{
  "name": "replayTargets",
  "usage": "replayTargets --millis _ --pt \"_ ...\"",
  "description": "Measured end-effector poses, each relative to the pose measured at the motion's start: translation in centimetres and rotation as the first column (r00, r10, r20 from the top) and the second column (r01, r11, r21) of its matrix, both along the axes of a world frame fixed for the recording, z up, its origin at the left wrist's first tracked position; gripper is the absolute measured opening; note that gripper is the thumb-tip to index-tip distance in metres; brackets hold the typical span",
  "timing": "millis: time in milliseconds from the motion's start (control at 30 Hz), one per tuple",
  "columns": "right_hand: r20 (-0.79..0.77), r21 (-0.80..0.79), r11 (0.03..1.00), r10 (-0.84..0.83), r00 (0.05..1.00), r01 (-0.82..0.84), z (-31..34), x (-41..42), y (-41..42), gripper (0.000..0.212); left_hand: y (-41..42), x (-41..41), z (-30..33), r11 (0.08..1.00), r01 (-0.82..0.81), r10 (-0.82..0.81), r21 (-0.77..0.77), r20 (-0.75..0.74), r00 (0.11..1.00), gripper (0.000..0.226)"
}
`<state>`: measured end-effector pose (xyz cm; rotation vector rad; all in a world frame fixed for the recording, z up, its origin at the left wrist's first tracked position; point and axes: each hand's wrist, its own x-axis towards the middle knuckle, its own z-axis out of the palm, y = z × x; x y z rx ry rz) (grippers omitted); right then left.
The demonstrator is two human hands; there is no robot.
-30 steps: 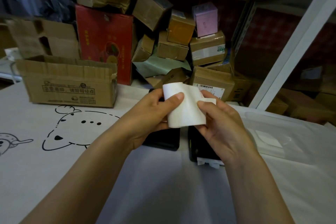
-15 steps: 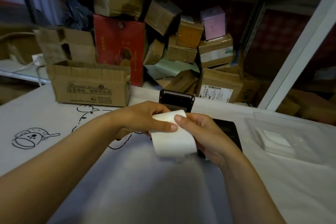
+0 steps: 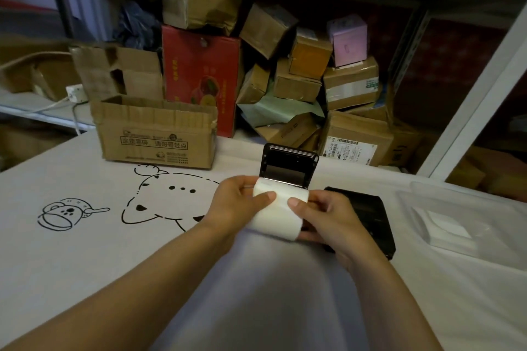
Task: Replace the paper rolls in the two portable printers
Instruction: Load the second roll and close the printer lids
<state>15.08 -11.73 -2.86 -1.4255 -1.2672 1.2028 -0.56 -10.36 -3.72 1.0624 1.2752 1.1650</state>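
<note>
Paper roll held crosswise, just in front of the open printer

Paper roll [image 3: 278, 215] sits between both hands, its long axis running left to right, in line with the open printer [image 3: 288, 168] whose lid stands up just beyond it. The left hand [image 3: 236, 202] pinches the roll's left end with thumb on top and fingers curled behind; the right hand [image 3: 325, 219] pinches the right end the same way, thumb on the paper. Both are closed on the roll, neither nearer the bay than the other. The bay lies straight ahead and slightly below, so the coming move looks like a short forward lowering. A 2nd printer [image 3: 368, 216], closed, lies on the tabletop [image 3: 85, 265] just right of the right hand.
</note>
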Motion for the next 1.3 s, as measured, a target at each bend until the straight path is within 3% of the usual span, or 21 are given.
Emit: replayTargets --millis 133,300,400,767,1301 --pt "0.343 0.126 0.991 -0.086 0.935 0.045 -0.1 0.6 1.9 0.039 2.5 -0.1 1.4 0.996 0.076 -0.066 0.041 -0.204 0.977 0.039" --pt "0.695 0.11 0.993 -0.053 0.717 -0.033 0.0 0.1 3.6 0.043 4.3 0.0 1.4 0.99 0.141 -0.125 0.027 -0.329 0.936 0.037" --pt "0.809 0.1 0.992 -0.036 0.587 -0.076 0.5 -0.2 4.2 0.042 4.8 0.3 0.7 0.994 0.101 -0.074 0.049 -0.391 0.917 0.039" --pt "0.926 0.124 0.983 -0.065 0.372 -0.136 1.6 0.8 4.4 0.039 4.7 0.5 -0.9 0.983 0.093 -0.009 0.157 -0.465 0.885 0.037" --pt "0.886 0.125 0.977 -0.03 0.463 -0.175 0.9 0.8 5.4 0.038 5.1 -0.8 -2.7 0.978 -0.014 0.078 0.208 -0.303 0.95 0.032"
